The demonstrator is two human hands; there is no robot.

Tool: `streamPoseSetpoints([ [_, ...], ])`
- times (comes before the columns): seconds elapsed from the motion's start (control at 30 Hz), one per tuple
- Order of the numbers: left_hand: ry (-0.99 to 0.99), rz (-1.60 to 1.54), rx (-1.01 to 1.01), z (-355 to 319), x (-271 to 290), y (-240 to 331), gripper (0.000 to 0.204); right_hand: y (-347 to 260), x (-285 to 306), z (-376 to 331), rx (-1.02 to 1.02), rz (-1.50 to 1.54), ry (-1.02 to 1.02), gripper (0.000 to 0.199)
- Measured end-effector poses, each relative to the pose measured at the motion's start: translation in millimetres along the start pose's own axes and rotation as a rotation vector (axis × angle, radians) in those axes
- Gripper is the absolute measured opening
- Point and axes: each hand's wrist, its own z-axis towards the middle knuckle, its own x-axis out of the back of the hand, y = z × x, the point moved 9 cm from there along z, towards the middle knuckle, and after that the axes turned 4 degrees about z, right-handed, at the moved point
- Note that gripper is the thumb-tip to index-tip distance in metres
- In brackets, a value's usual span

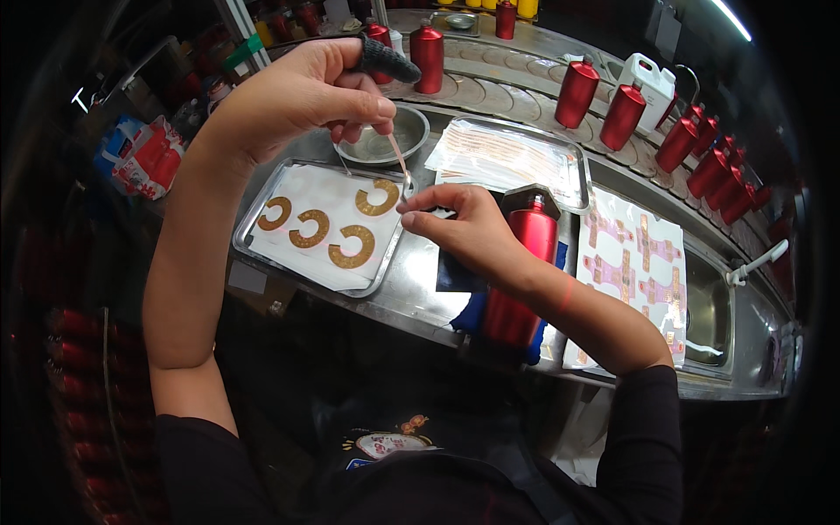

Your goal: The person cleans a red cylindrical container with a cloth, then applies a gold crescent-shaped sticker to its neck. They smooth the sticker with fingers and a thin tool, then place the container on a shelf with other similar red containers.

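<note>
My left hand [306,92] is raised above a steel tray [249,223], pinching the top of a thin clear film strip [399,157]; a dark cot covers its forefinger. My right hand [464,227] pinches the strip's lower end just right of the tray. On white paper in the tray lie several gold C-shaped decals [352,248]. A red metal bottle [521,280] lies on a blue cloth under my right wrist.
A steel bowl [411,131] stands behind the tray. A second tray [573,171] holds stacked decal sheets. Sheets of cross-shaped gold decals [634,262] lie at right, by a sink [709,306]. Several red bottles [577,92] and a white jug [652,83] line the curved counter.
</note>
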Motion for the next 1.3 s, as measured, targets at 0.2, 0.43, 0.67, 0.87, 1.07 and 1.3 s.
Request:
streamPoseSetpoints([
  [0.2, -0.18, 0.113, 0.041, -28, -17, -13, 0.044, 15, -18, -53, -0.394, 0.682, -0.255, 0.02],
  [0.43, -0.172, 0.311, 0.1, -67, -43, -21, 0.016, 31, -23, -93, -0.421, 1.312, -0.299, 0.017],
  [0.67, -0.001, 0.407, -0.039, -78, -46, -3, 0.016, 51, -26, -127, -0.5, 1.516, -0.299, 0.027],
  [0.87, -0.083, 0.355, -0.071, -73, -44, 2, 0.016, 65, -39, -166, -0.72, 1.435, -0.401, 0.032],
  [1.07, -0.295, 0.362, -0.053, -66, -56, 3, 0.016, 51, -23, -164, -0.578, 0.483, -0.165, 0.026],
  [1.3, -0.374, 0.157, -0.047, -65, -92, 33, 0.021, -32, -8, -102, 0.259, 0.029, 0.136, 0.045],
])
